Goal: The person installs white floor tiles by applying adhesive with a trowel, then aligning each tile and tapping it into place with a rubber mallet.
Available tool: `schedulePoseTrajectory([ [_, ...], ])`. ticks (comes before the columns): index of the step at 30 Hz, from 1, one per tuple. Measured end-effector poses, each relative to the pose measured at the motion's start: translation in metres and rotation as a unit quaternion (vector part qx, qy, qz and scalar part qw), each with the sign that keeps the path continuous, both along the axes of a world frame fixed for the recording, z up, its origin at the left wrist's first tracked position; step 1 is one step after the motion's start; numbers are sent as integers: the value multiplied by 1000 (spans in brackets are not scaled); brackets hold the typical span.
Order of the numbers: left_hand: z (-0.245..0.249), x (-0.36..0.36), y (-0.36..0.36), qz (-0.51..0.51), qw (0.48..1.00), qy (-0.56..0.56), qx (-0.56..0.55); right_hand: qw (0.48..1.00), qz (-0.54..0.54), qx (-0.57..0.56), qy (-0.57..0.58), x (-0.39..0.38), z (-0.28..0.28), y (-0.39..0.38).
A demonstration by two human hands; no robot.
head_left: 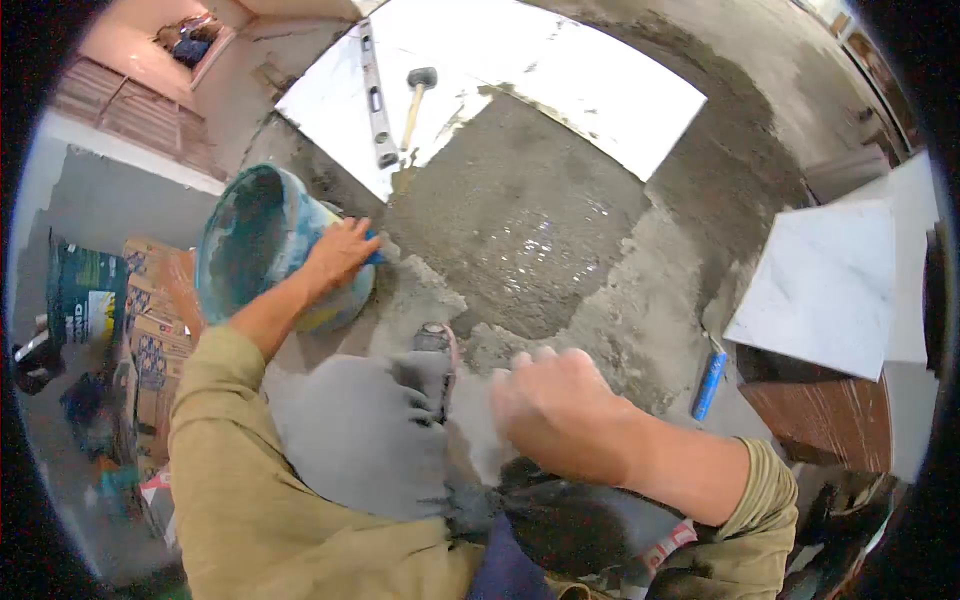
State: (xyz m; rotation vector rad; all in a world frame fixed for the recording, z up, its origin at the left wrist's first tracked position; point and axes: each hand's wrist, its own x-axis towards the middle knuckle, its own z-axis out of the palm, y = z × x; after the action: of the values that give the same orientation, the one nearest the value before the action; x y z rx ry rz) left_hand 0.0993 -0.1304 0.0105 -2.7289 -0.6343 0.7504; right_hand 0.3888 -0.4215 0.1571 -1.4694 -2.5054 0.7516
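Knuckles of the right hand [560, 405] sit closest, blurred and curled into a fist; I cannot tell whether it grips anything. Farther out, the left hand [340, 250] clasps the rim of a blue bucket [255, 235], tipped on the floor beside wet mortar [520, 220]. Beyond, a level [375, 95] and mallet [415, 95] lie on a white tile [560, 70].

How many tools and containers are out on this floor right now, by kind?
Bucket, gripped at the rim by the left hand: 1
Spirit level: 1
Mallet: 1
Blue-handled tool: 1
Total: 4
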Motion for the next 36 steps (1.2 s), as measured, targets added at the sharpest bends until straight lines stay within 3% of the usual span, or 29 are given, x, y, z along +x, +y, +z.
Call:
schedulePoseTrajectory([
  [3, 9, -4, -52, 136, 938, -305, -92, 999, 11, -21, -23, -8, -5, 21],
  [5, -16, -45, -106, 338, 827, -427, -138, 997, 34, -37, -59, -12, -11, 72],
  [6, -34, -66, -135, 458, 738, -467, -164, 993, 37, -64, -91, -17, -18, 99],
  [8, -56, -109, -178, 683, 348, -606, -216, 993, -6, 114, 33, -40, -53, 156],
  [9, -58, -129, -185, 686, 344, -605, -212, 989, 5, 126, 72, -58, -66, 182],
  [11, -63, -169, -189, 638, 155, -733, -179, 980, 15, 157, 122, -106, -89, 225],
  [13, -62, -192, -170, 542, 150, -813, -154, 968, 26, 187, 166, -152, -103, 253],
  [16, -2, -161, -136, 467, 162, -858, -139, 947, 13, 217, 238, -181, -116, 278],
  [17, -1, -162, -124, 469, 165, -856, -142, 928, 3, 240, 283, -188, -117, 283],
  [19, 4, -184, -101, 472, 150, -861, -117, 938, 3, 223, 267, -203, -117, 286],
  [21, -19, -269, -77, 489, 162, -844, -152, 947, 7, 208, 243, -222, -120, 285],
  [23, -26, -312, -58, 496, 173, -831, -184, 932, -6, 221, 288, -253, -130, 278],
  [26, -7, -314, -46, 506, 197, -809, -226, 920, -63, 214, 324, -273, -125, 269],
  [28, 7, -297, -50, 529, 230, -783, -233, 924, -46, 152, 347, -258, -132, 271],
  [30, 23, -278, -55, 526, 251, -784, -213, 866, -55, 211, 451, -235, -155, 293],
  [32, 19, -293, -54, 546, 265, -773, -186, 831, -236, 194, 465, -214, -207, 348],
  [33, 21, -295, -57, 545, 258, -777, -180, 840, -356, 67, 403, -199, -215, 371],
  [35, 43, -295, -61, 566, 309, -751, -140, 839, -426, 47, 336, -177, -282, 425],
  [36, 55, -303, -62, 565, 313, -752, -135, 799, -491, -7, 347, -172, -302, 447],
])
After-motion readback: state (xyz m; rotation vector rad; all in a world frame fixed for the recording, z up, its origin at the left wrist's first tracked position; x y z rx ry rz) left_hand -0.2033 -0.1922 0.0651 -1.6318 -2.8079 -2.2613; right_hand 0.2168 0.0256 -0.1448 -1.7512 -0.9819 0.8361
